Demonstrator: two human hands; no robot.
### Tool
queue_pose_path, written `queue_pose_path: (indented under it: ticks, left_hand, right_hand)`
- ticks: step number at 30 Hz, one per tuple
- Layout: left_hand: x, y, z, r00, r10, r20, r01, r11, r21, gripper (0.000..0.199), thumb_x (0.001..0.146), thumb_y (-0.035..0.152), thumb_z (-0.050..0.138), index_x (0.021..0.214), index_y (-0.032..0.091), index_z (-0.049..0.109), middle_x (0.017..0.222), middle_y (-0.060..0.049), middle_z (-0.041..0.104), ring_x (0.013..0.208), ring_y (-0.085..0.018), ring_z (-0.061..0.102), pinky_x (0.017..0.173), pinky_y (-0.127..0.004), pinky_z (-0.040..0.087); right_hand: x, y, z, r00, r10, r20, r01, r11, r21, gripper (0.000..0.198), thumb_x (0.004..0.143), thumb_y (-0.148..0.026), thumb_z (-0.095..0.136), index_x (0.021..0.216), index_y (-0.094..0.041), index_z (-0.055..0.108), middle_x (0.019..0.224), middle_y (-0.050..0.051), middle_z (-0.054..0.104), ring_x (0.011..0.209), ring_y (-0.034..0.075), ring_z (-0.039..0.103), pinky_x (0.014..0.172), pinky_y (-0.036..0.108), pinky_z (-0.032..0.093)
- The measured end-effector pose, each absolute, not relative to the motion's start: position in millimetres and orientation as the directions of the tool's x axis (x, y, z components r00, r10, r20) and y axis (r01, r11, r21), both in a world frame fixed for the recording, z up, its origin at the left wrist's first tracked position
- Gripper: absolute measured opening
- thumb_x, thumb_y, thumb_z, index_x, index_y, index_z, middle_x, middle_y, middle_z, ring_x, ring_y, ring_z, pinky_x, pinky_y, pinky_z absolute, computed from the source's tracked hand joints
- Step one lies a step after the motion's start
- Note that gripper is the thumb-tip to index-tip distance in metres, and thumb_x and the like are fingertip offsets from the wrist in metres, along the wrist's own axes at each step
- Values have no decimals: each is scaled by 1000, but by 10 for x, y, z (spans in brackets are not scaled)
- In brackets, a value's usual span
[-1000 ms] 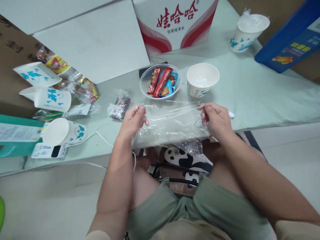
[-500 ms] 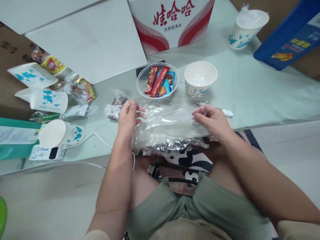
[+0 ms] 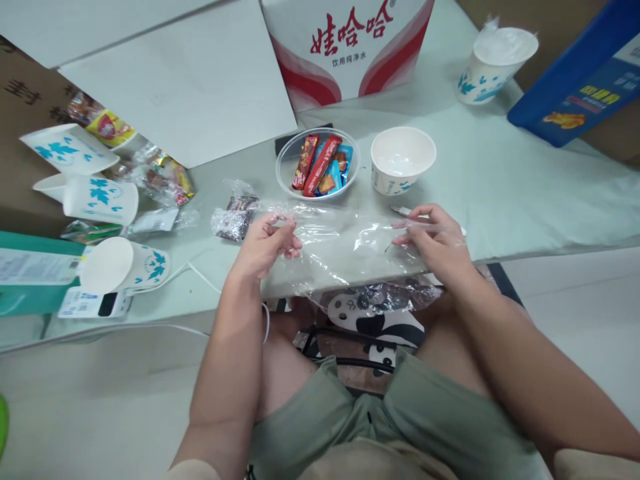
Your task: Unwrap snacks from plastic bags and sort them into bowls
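A sheet of clear plastic film (image 3: 345,253) stretches between my two hands at the table's front edge, its crumpled lower part hanging over my lap. My left hand (image 3: 273,243) pinches its left side with curled fingers. At the other side, my right hand (image 3: 433,240) has its fingers closed on the film, which also lies over the back of that hand. Just beyond the film stand a clear round bowl (image 3: 281,179) with several wrapped snacks (image 3: 320,167) and a white paper bowl (image 3: 400,160). A film-wrapped dark packet (image 3: 234,219) lies left of my left hand.
Paper cups (image 3: 103,199) lie and stand at the left beside snack packets (image 3: 163,177) and a white cable (image 3: 200,275). A white and red carton (image 3: 350,60) stands behind. At the right back are a film-covered paper cup (image 3: 490,70) and a blue box (image 3: 565,87).
My right hand has moved slightly right, and the film has been drawn wider, now draping over it. My left hand has turned and dropped slightly, nearer the film's middle.
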State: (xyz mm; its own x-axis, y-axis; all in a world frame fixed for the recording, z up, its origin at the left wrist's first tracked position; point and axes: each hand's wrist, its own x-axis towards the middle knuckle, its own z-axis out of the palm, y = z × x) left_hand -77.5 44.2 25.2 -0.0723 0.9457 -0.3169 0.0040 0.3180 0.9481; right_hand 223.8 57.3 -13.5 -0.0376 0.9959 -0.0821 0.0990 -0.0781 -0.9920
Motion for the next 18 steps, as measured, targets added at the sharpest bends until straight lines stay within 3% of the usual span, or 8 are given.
queue_pose_path:
  ticks: [4, 8, 11, 14, 18]
  left_hand:
    - [-816, 410, 276, -68, 955, -289, -51, 286, 957, 41, 64, 37, 85, 92, 24, 57, 45, 7, 57, 31, -13, 50, 33, -19, 33]
    - [-843, 379, 273, -65, 966, -250, -134, 240, 962, 29, 63, 22, 81, 82, 22, 59, 48, 6, 56, 36, -10, 52, 36, -18, 36]
    - [-869, 395, 246, -124, 967, -223, -224, 192, 956, 18, 66, 17, 74, 69, 20, 56, 53, 4, 58, 41, -8, 54, 41, -17, 40]
    - [-920, 442, 207, -83, 972, -221, -241, 195, 951, 16, 63, 18, 71, 60, 18, 55, 54, 1, 60, 46, -9, 57, 43, -17, 42]
    - [-943, 506, 143, -13, 969, -245, -195, 238, 952, 34, 72, 46, 67, 57, 16, 61, 62, -6, 64, 55, -14, 61, 48, -23, 48]
  right_hand:
    - [2272, 554, -70, -66, 989, -132, 42, -129, -991, 25, 77, -42, 78, 87, -26, 62, 59, -4, 63, 43, 12, 55, 43, 27, 48]
    - [2320, 581, -44, -8, 990, -139, -120, -139, -983, 20, 76, -40, 75, 89, -29, 63, 55, -6, 60, 40, 11, 52, 40, 25, 43]
    - [2384, 604, -27, -5, 985, -171, -220, -168, -961, 17, 68, -32, 75, 75, -27, 61, 60, -4, 63, 47, 13, 57, 44, 26, 46]
    - [2464, 614, -23, -62, 988, -140, -267, -152, -952, 10, 62, -29, 71, 66, -24, 63, 72, 1, 70, 57, 16, 63, 54, 31, 53]
    - [2513, 622, -60, -127, 989, -79, -210, -105, -972, 34, 77, -55, 61, 64, -24, 67, 76, 6, 70, 70, 22, 67, 69, 40, 56]
